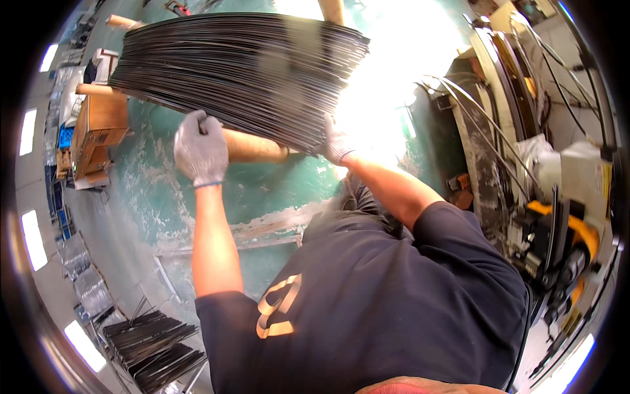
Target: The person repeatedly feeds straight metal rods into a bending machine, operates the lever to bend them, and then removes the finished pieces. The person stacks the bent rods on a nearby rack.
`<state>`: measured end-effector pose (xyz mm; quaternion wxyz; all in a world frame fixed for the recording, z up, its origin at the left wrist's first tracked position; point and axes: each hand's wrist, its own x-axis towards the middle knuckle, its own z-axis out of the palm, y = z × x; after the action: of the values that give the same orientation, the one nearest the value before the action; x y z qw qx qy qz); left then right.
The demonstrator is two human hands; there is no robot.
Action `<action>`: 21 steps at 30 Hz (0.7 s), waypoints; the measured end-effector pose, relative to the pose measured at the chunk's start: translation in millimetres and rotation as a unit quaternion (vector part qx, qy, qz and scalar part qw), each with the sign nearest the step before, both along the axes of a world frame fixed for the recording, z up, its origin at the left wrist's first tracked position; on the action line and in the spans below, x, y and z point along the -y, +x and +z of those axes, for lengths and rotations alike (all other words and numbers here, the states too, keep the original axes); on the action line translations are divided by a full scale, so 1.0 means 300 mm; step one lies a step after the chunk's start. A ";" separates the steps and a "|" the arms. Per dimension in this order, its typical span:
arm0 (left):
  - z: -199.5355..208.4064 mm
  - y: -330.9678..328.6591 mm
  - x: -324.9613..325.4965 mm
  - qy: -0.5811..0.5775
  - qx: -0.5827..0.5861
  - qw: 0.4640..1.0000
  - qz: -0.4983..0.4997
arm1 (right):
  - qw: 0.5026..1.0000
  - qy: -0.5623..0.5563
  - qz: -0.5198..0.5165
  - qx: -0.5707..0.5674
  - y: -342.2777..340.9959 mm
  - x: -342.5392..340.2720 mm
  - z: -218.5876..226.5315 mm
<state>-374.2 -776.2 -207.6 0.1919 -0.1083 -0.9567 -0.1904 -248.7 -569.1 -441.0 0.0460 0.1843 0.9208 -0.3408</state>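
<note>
Floor, green and worn (256, 187), spreads beneath everything, and above it, beyond the person, a broad stack of thin dark strips (223, 62) seems to be carried on tan tubes that jut out around it. The stack's long axis runs across the person from left to right, its near edge slanting so that the right end comes closer to the body; the two ends look alike, so it has no clear front. Its near right corner sits by the right end of the near tube (252, 146), and its left ends lie by the tip of the left tube (98, 89). At that near edge work two gloved hands. The left hand (200, 150) is curled almost into a fist, thumb against fingers, at the near edge; the right hand (335, 141) is set against the corner, fingers lying up along the strip ends. Glare washes out that side, so I cannot tell whether either grip has hold of a strip, or how far the right one is closed. The step in hand looks like handling the nearest strips; the next move probably calls for both hands acting together, level along that long axis, without dragging the layers behind.
</note>
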 end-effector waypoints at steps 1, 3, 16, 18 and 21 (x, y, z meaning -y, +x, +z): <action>0.003 -0.006 -0.015 0.001 0.006 1.000 0.005 | 1.000 0.008 0.002 0.016 -0.082 0.001 -0.037; 0.001 -0.020 -0.016 -0.001 0.000 1.000 -0.010 | 0.999 0.024 0.007 0.048 -0.225 0.011 -0.064; 0.020 -0.063 -0.080 -0.017 -0.006 1.000 -0.016 | 0.982 0.019 0.136 0.129 -0.443 0.066 -0.225; 0.026 -0.070 -0.079 -0.009 0.001 1.000 -0.024 | 0.977 -0.017 0.132 0.166 -0.472 0.050 -0.192; 0.006 -0.081 -0.066 0.008 -0.034 0.999 -0.029 | 0.958 -0.051 0.172 0.224 -0.526 0.033 -0.123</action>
<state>-398.4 -756.3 -205.9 0.2195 -0.1410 -0.9444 -0.2000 -406.5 -579.1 -478.0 0.3184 0.0926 0.8860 -0.3241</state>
